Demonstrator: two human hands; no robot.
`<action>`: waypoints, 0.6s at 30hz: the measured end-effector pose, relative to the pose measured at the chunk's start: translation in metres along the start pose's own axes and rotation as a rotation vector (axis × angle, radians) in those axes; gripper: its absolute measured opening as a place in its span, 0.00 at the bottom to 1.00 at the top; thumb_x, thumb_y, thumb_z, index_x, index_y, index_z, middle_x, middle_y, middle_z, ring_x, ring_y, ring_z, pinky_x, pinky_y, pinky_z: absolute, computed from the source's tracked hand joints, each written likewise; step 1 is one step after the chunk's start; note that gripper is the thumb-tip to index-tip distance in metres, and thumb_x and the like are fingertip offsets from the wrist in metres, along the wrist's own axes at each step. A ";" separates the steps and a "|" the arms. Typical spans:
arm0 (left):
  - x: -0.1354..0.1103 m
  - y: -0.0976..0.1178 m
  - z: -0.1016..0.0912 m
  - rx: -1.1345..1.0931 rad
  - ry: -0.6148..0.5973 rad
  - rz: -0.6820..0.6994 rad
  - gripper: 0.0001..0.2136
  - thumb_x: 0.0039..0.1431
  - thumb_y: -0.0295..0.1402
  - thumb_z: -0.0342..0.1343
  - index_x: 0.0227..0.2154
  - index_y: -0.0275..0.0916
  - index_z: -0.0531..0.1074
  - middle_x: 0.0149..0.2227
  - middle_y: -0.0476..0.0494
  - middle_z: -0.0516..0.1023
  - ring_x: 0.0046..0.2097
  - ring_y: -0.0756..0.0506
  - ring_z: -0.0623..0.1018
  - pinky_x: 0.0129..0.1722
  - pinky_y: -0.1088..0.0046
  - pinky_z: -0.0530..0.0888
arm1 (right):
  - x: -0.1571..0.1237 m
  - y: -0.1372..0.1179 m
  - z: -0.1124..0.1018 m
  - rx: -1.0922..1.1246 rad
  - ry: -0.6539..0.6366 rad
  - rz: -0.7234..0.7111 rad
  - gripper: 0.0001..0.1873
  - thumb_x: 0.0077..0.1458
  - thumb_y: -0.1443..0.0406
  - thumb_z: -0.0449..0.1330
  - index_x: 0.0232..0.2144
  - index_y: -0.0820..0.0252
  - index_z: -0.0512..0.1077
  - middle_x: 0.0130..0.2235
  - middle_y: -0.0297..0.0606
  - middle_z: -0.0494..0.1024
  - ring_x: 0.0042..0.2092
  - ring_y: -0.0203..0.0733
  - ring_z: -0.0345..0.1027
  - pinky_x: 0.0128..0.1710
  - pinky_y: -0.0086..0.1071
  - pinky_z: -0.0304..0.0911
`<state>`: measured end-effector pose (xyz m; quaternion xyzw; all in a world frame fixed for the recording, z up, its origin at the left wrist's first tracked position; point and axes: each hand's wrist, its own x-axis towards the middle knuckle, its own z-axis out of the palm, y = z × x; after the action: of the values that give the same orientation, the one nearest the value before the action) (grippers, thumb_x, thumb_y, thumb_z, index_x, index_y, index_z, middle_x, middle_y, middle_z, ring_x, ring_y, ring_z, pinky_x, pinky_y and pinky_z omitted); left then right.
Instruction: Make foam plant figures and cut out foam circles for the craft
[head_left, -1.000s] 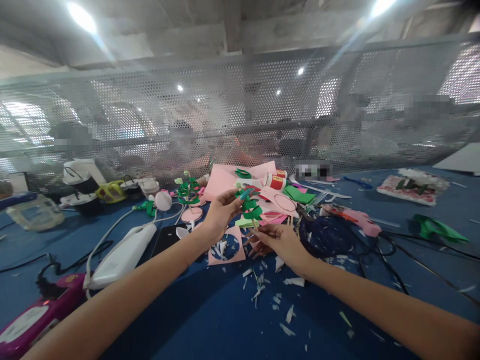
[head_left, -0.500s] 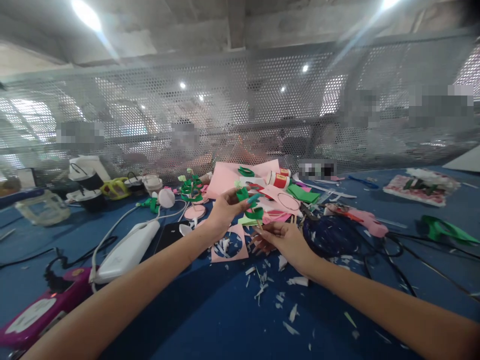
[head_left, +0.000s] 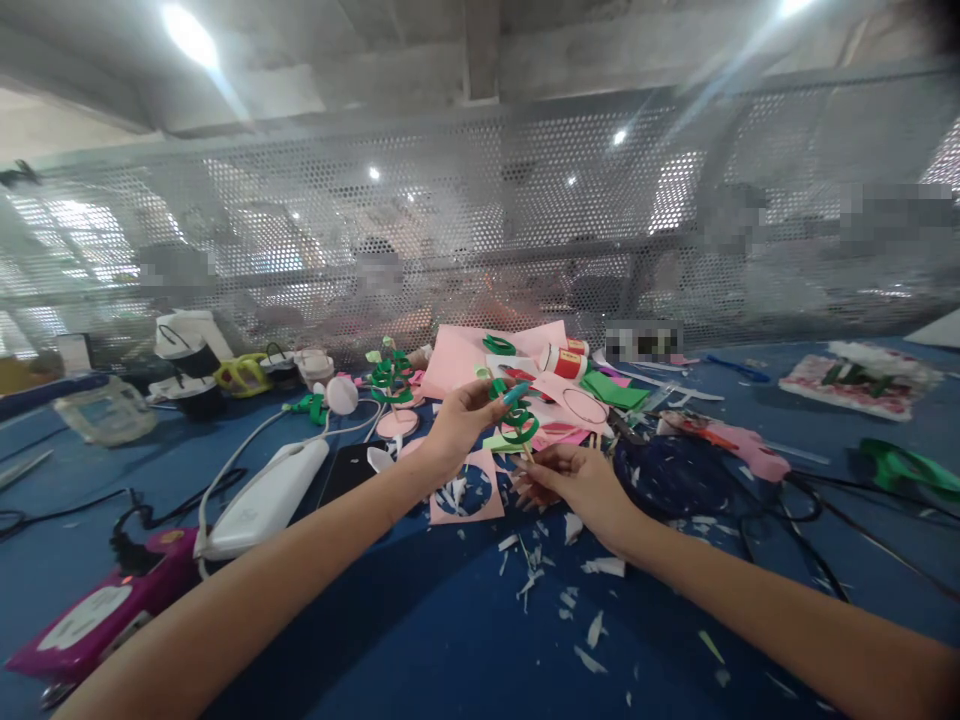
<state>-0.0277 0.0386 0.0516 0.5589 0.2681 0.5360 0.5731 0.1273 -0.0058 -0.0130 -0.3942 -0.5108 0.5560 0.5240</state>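
Observation:
Between my hands is a small paper plant (head_left: 520,428), a thin stick with looped green paper strips around it. My left hand (head_left: 466,420) pinches its upper green loops between thumb and fingers. Lower down, my right hand (head_left: 574,485) grips the bare end of the stick. A similar green plant on a round pink base (head_left: 397,424) stands to the left of my left hand. Below my hands lies a pink paper square with a round hole (head_left: 489,507), with white scraps in the hole.
Pink sheets (head_left: 457,365), green paper (head_left: 611,390) and red-and-white paper cups (head_left: 562,361) pile up behind my hands. A pink glue gun (head_left: 757,455) lies right. A white power bank-like box (head_left: 270,500) and purple power strip (head_left: 105,605) sit left, with cables around.
The green loops between my hands have turned and now show as stacked rings. Both hands keep their hold. The whole view has shifted slightly.

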 end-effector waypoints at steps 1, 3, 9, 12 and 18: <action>0.000 0.000 0.000 0.004 0.001 0.004 0.17 0.38 0.35 0.71 0.33 0.34 0.78 0.33 0.44 0.80 0.34 0.50 0.78 0.35 0.76 0.72 | 0.000 0.000 0.000 -0.003 0.003 0.001 0.21 0.33 0.50 0.71 0.24 0.60 0.73 0.23 0.36 0.80 0.24 0.39 0.73 0.25 0.30 0.69; 0.000 0.000 -0.001 0.008 -0.001 0.000 0.17 0.38 0.34 0.70 0.33 0.34 0.77 0.33 0.44 0.80 0.34 0.50 0.78 0.35 0.76 0.72 | 0.000 -0.001 0.001 -0.019 0.001 -0.002 0.22 0.33 0.50 0.71 0.25 0.60 0.74 0.24 0.37 0.80 0.25 0.39 0.74 0.25 0.31 0.68; 0.001 -0.002 -0.003 -0.040 0.037 -0.005 0.14 0.40 0.29 0.69 0.32 0.33 0.76 0.32 0.44 0.80 0.32 0.50 0.78 0.36 0.73 0.72 | -0.001 -0.003 0.000 -0.068 -0.040 0.009 0.24 0.34 0.47 0.69 0.27 0.61 0.76 0.26 0.38 0.80 0.27 0.40 0.74 0.26 0.31 0.68; 0.001 -0.001 -0.001 -0.019 0.021 0.015 0.15 0.40 0.29 0.69 0.34 0.34 0.76 0.35 0.43 0.80 0.35 0.49 0.78 0.37 0.74 0.72 | -0.001 -0.004 0.000 -0.071 -0.054 0.003 0.25 0.35 0.47 0.69 0.28 0.60 0.77 0.26 0.37 0.80 0.27 0.39 0.74 0.26 0.30 0.67; 0.000 0.011 -0.001 -0.008 0.073 0.133 0.17 0.46 0.36 0.66 0.41 0.39 0.76 0.42 0.43 0.80 0.42 0.48 0.78 0.40 0.74 0.72 | -0.001 -0.002 -0.001 -0.085 -0.071 -0.017 0.24 0.37 0.47 0.68 0.28 0.60 0.77 0.27 0.37 0.80 0.28 0.40 0.74 0.26 0.31 0.68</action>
<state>-0.0320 0.0369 0.0618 0.5535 0.2490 0.5937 0.5284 0.1285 -0.0071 -0.0109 -0.3916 -0.5555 0.5430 0.4931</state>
